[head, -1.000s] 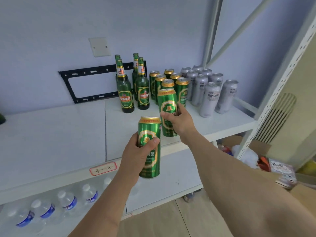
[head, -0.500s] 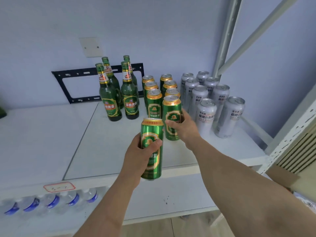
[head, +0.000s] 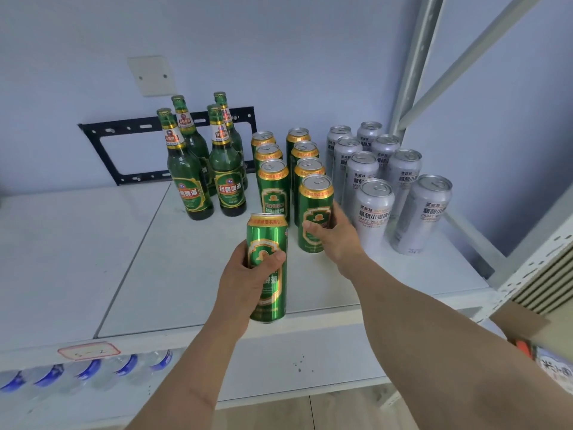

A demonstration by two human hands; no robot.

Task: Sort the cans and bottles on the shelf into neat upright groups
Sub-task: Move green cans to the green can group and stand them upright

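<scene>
Your right hand [head: 336, 240], which carried its green can [head: 314, 212] through the air a second ago, now grasps it standing on the shelf [head: 192, 274] at the front of the right green column. Your left hand [head: 248, 282] still grips a second can [head: 267, 268] above the shelf's front edge. Standing: four bottles [head: 189, 178], seven green cans, eight silver cans [head: 372, 209].

Both bare forearms reach up from the lower frame toward centre. The left hand [head: 248, 274] grips a can [head: 268, 268] upright, thumb across its front; the right hand [head: 336, 235], slightly higher, curls around another can [head: 314, 212].
</scene>
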